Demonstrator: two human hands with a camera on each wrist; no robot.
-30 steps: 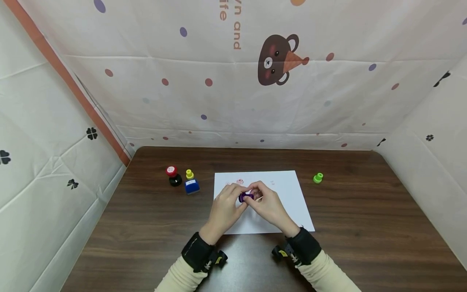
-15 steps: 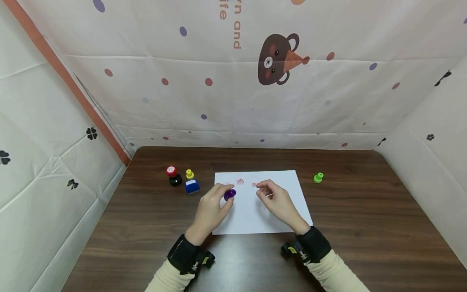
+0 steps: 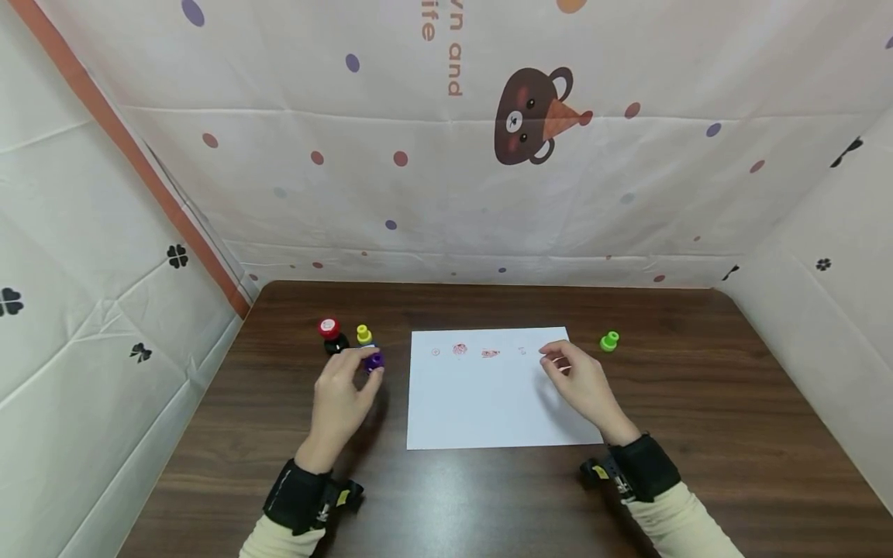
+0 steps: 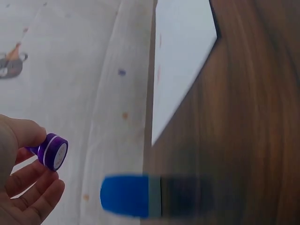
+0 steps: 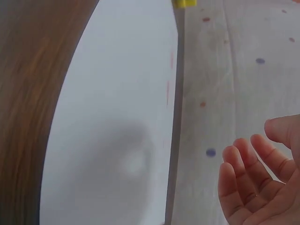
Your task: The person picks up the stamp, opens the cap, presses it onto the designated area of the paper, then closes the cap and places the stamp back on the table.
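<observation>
My left hand [image 3: 342, 395] pinches a small purple stamp [image 3: 374, 362] between thumb and fingers, raised over the left part of the table. In the left wrist view the stamp [image 4: 54, 152] shows a round pale face pointing outward. Just beyond the fingers stand a red-topped black stamp [image 3: 333, 335] and a yellow-topped piece [image 3: 364, 335]; a blue piece beside them is mostly hidden by the hand. My right hand [image 3: 582, 384] hovers over the right edge of the white paper [image 3: 481, 411], fingers loosely bent and holding nothing. Several red prints [image 3: 491, 353] line the paper's upper part.
A green stamp-like piece [image 3: 609, 341] stands right of the paper on the brown wooden table [image 3: 698, 387]. White patterned cloth [image 3: 432, 186] hangs behind the table and along both sides. A blurred blue shape [image 4: 124, 196] fills the lower middle of the left wrist view.
The hands have come apart from over the paper. My left hand has carried the purple stamp left towards the other stamps, and the right hand has moved right, uncovering the red prints.
</observation>
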